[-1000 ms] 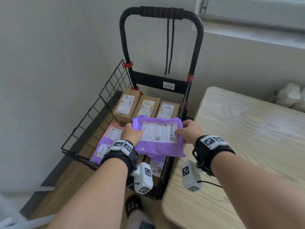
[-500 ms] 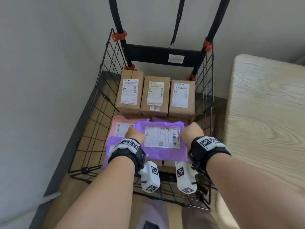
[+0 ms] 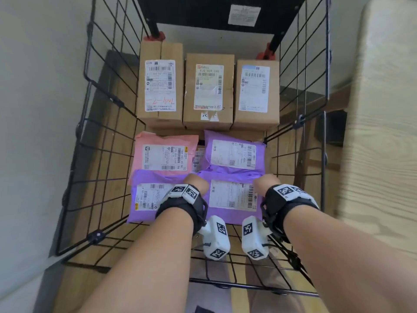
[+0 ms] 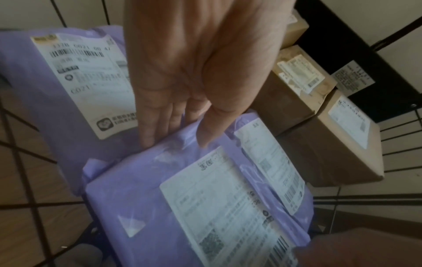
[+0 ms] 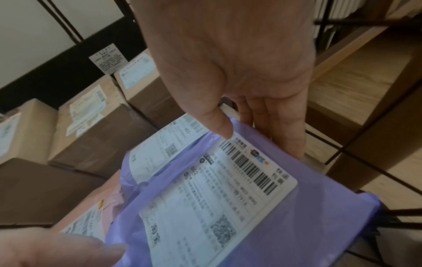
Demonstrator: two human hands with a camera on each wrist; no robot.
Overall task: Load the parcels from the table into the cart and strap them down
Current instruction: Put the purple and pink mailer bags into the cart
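Note:
Both hands hold a purple mailer parcel (image 3: 232,213) with a white label low in the near right of the black wire cart (image 3: 101,154). My left hand (image 3: 196,184) pinches its left edge, thumb on top and fingers along the side (image 4: 175,137). My right hand (image 3: 264,184) pinches the right edge the same way (image 5: 260,142). The held parcel (image 5: 297,216) overlaps another purple mailer (image 3: 234,152) just beyond it. Whether it rests fully on the load I cannot tell.
Three brown boxes (image 3: 208,89) stand side by side at the cart's far end. A pink mailer (image 3: 164,154) and a purple mailer (image 3: 144,199) lie on the left. The wooden table (image 3: 383,132) edge runs along the cart's right side, a wall along the left.
Both hands have carried the purple parcel from above the cart's near rim down into the basket, beside the other mailers. The view has dropped closer to the cart.

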